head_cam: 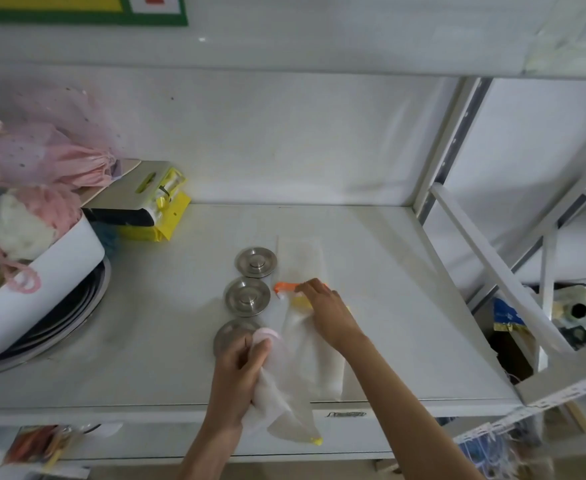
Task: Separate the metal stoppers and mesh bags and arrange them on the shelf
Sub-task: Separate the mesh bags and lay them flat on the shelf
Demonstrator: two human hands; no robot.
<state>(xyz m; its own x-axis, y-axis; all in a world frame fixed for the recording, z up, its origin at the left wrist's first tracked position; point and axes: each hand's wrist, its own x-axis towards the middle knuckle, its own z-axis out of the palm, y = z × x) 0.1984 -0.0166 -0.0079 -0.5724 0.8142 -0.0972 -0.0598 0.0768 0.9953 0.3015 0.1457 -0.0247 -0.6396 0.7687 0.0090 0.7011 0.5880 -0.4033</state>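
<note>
Left hand: your left hand (241, 367) was closed around a bunch of white mesh bags (286, 407) at the front edge of the shelf (405, 306); the bunch hung down past the edge, with a yellow tip at its lowest end.
Pink ring: a pale pink ring (266, 336) sat at your left fingertips, just over the nearest stopper.
Right hand: your right hand (326, 313) lay palm down on a flat mesh bag (314, 355), fingers bent and pressing near its orange clip (284, 287); whether they pinched the clip you could not tell from this view.
Far mesh bag: another flat mesh bag (300, 256) lay behind the orange clip, just right of the stoppers.
Metal stoppers: three metal stoppers stood in a line running front to back, left of the bags: the far stopper (255, 262), the middle stopper (247, 296) and the near stopper (230, 336), this last one partly hidden by your left hand.
Left side: a white tub (42, 289) full of soft pink and white items stood well apart from the stoppers.
</note>
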